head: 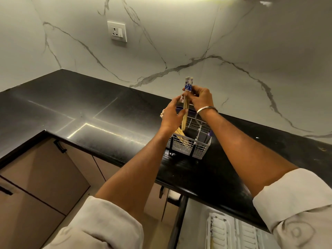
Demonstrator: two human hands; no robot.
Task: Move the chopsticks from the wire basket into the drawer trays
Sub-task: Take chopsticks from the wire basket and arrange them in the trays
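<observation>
A white wire basket (pixel 195 145) stands on the black countertop (pixel 75 112) near its front edge, with several wooden chopsticks (pixel 181 136) leaning inside. Above the basket, a pair of chopsticks with blue-and-white patterned tops (pixel 187 97) is held upright, their tips still inside the basket. My right hand (pixel 200 98) pinches this pair near the patterned end. My left hand (pixel 172 115) curls its fingers and thumb around the wooden shafts lower down. At the bottom right, the white trays of the open drawer (pixel 233 232) show below the counter edge.
A marble-patterned wall with a white socket (pixel 117 31) rises behind the counter. Brown cabinet doors with dark handles (pixel 60 146) sit below on the left. A metal bangle (pixel 206 112) circles my right wrist.
</observation>
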